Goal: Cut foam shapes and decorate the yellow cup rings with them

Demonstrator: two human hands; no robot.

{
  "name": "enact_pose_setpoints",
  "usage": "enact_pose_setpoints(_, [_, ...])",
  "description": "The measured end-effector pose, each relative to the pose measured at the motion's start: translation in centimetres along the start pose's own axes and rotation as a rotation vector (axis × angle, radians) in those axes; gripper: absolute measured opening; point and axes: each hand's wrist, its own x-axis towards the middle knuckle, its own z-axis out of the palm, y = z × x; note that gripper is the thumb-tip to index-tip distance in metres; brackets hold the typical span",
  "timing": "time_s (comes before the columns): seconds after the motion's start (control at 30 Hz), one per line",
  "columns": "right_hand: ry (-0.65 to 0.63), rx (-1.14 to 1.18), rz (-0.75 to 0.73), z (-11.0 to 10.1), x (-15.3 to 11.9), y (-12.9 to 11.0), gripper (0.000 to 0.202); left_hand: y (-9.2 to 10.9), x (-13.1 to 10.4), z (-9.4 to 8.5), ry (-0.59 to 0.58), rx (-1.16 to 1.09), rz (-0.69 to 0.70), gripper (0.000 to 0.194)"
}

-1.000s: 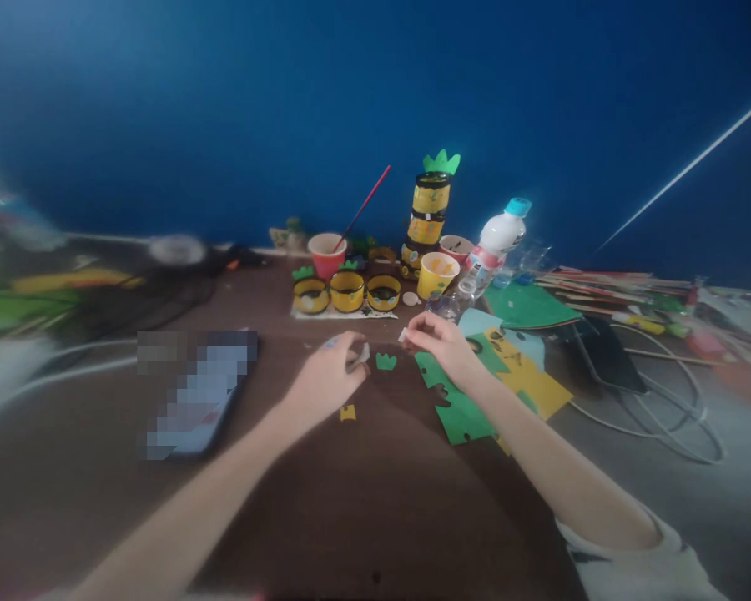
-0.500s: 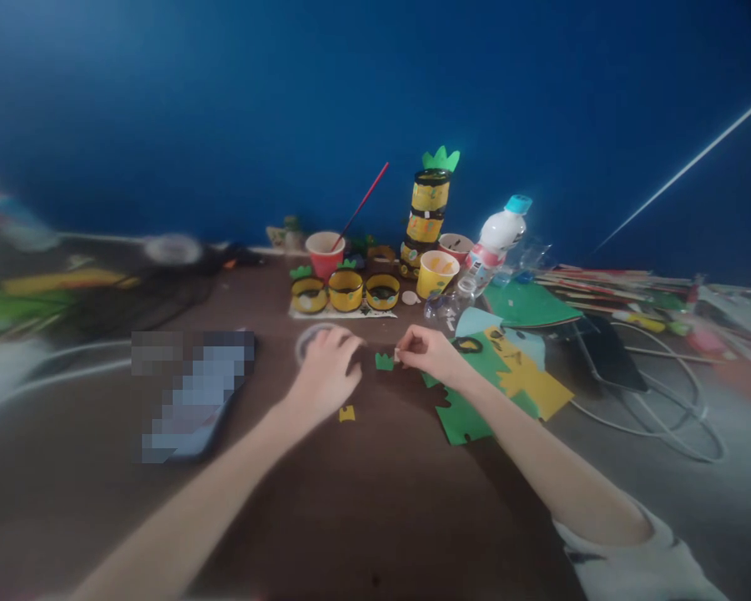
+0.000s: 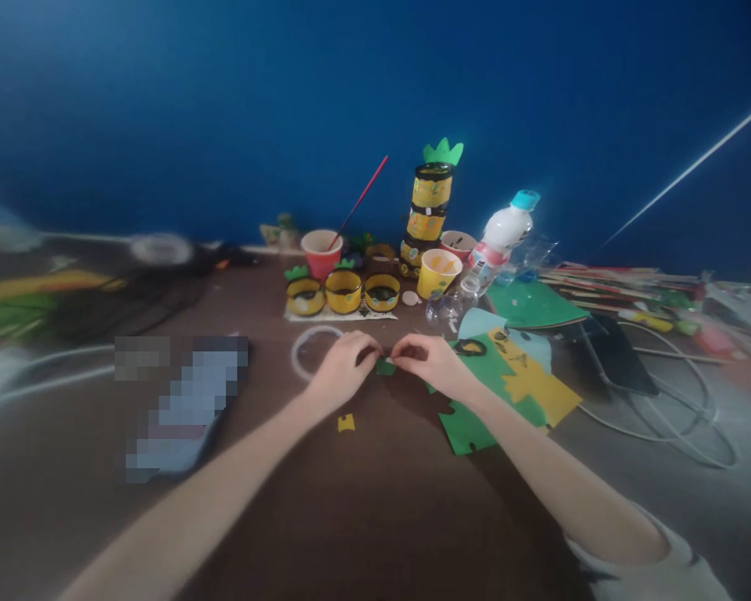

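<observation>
My right hand (image 3: 435, 363) is closed in a pinch on a small whitish piece (image 3: 390, 361), too small to tell if it is tape or paper. Opposite it, my left hand (image 3: 349, 361) has thumb and fingertips drawn together close to that piece; whatever they grip is hidden. Just below the fingertips lies a small green paper cutout (image 3: 385, 368), whose zigzag top is now partly covered by the fingers. A small yellow paper scrap (image 3: 346, 422) rests on the brown table nearer me. Behind my left hand is a translucent roll of tape (image 3: 300, 355).
Three yellow rings (image 3: 344, 292) stand behind the hands, near a tall yellow pineapple-like tower (image 3: 430, 192), a red cup (image 3: 321, 255), a yellow cup (image 3: 438, 274) and a tilted bottle (image 3: 497, 238). Green paper (image 3: 469, 426) lies right, a phone (image 3: 191, 409) left.
My left hand has moved right from above the tape roll to meet my right hand, its fingers now pinched together. My right hand has shifted slightly left over the green cutout.
</observation>
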Motion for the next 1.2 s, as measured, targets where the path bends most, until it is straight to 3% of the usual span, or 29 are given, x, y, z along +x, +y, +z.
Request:
enact_pose_setpoints(0.17, [0.037,-0.064,-0.041,0.5,0.2,0.8,0.006,-0.9,-0.2,0.6,-0.036,0.098,0.124,0.009])
enact_pose_setpoints(0.43, [0.066,-0.161,-0.165,0.9,0.0,1.3,0.006,-1.5,0.1,0.9,-0.06,0.119,0.121,0.012])
enact_pose_setpoints(0.63, [0.088,-0.109,-0.086,1.3,0.1,1.3,0.008,-1.3,0.2,1.0,-0.069,0.088,0.073,0.018])
enact_pose_setpoints(1.2, [0.089,-0.068,-0.093,1.3,0.1,2.1,0.008,-0.9,0.4,0.8,-0.083,0.038,0.052,0.007])
